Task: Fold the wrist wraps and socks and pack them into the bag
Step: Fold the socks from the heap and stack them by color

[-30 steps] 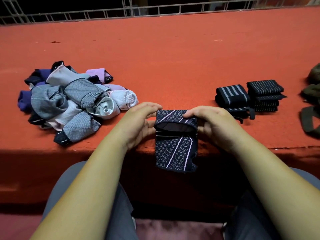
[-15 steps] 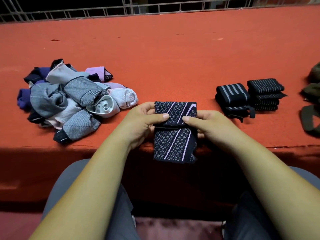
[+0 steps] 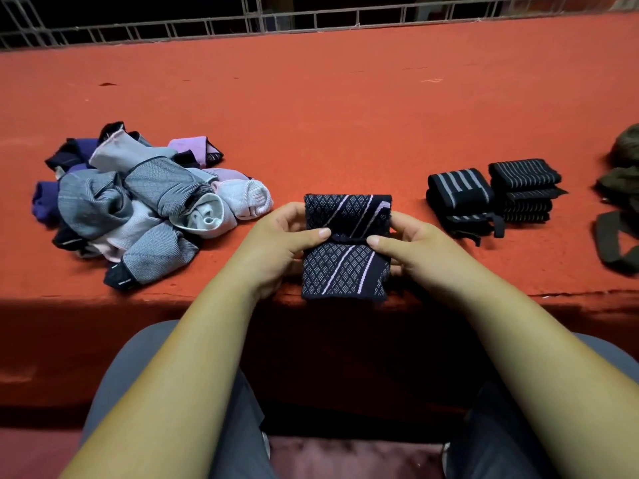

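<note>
Lap: grey trousers (image 3: 166, 392) fill the lower frame, with both forearms reaching up from the bottom corners.
Held item: a dark patterned sock (image 3: 345, 267) with pale diagonal stripes, folded into a compact rectangle, is at centre frame over the near edge of the red surface (image 3: 345, 115).
Left hand (image 3: 276, 243): clamped on the sock's left side, thumb across the front at the fold line, fingers behind.
Right hand (image 3: 411, 247): clamped on the sock's right side in the same way, its thumb tip just short of the other thumb.
Step in hand: judged to be finishing the fold on this sock, the cuff turned over and pinched to lock the bundle.
Next move: calls for checking that the tuck holds, then setting the bundle down or carrying it to the bag; a loose cuff could let it spring open.
Sock pile (image 3: 138, 202): at mid-left of the frame, a heap of grey, white, lilac and purple socks, some rolled, none sorted into rows.
Wrist wraps (image 3: 460, 193): at mid-right, two neat black striped stacks just beside each other, folded but not packed.
Container: an olive bag (image 3: 622, 181) at the right edge, largely cut off, with a strap (image 3: 615, 243) lying in front. Its opening and contents cannot be seen, and no item visibly lies inside.
Far edge: a metal railing (image 3: 311, 22) runs along the top of the frame.
</note>
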